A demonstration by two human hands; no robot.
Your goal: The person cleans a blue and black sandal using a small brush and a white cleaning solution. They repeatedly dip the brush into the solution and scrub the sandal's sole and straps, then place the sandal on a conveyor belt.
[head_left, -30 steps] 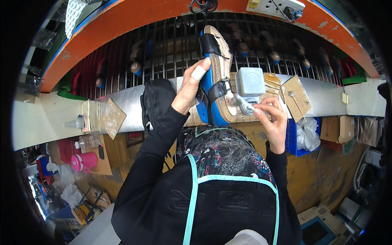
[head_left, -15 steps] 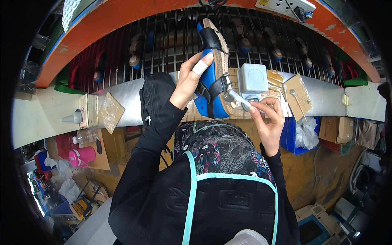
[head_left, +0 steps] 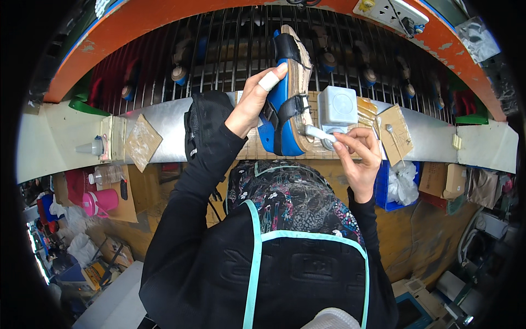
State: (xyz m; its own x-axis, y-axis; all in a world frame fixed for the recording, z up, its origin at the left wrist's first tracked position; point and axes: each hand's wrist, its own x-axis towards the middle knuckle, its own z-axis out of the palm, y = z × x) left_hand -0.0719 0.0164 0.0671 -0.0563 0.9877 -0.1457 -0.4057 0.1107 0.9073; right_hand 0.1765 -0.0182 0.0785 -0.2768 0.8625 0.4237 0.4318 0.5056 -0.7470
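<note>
My left hand point(head_left: 251, 104), a white wrap on its thumb, is closed around a black-strapped sandal point(head_left: 298, 82) fitted on a blue shoe last point(head_left: 278, 96). The sandal stands toe-to-heel along the view, its tan sole edge facing right. Pinched in my right hand point(head_left: 359, 156) is a slim white applicator point(head_left: 318, 133). Its tip lies at the lower part of the sole edge; whether it touches, I cannot tell. Just beyond the applicator sits a pale grey square-bodied container point(head_left: 337, 106), its lower end partly hidden by my fingers.
A rack of metal bars point(head_left: 219, 55) with several blue lasts lies ahead, under an orange frame point(head_left: 98, 55). Left of my work are a black bag point(head_left: 211, 118) and a cardboard piece point(head_left: 143, 142). At right are another cardboard piece point(head_left: 395, 131) and a blue bin point(head_left: 392, 192).
The sandal has turned slightly, showing more of its sole edge. The applicator lies flatter, its tip a little lower. Both hands keep their grips, and the whole view has shifted slightly.
</note>
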